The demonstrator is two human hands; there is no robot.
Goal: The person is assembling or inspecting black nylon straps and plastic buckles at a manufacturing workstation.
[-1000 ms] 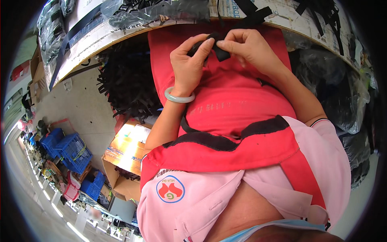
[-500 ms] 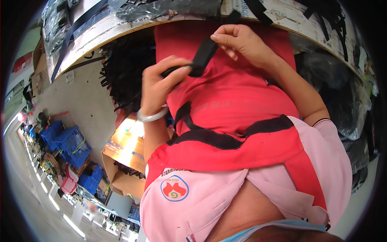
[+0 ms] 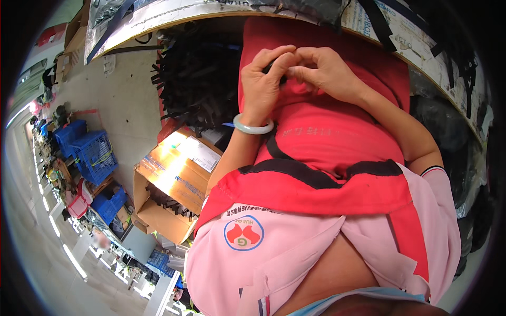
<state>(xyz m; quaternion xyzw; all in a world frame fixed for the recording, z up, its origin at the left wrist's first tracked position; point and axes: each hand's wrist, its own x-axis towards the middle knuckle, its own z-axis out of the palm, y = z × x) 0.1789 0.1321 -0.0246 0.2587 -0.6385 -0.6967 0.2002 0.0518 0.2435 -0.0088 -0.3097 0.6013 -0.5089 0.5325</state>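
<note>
My left hand, with a pale green bangle on its wrist, meets my right hand over my lap, just below the table edge. The fingertips of both pinch a small black piece of strap, which is almost fully hidden between them. Under the hands lies my red apron with black trim.
A white worktable edge with black straps curves across the top. A heap of black strap pieces lies left of my lap. An open cardboard box stands on the floor, with blue crates further left.
Half a second ago my hands were apart with a longer black strap stretched between them. Now they have come together and the strap is nearly hidden in the fingers.
</note>
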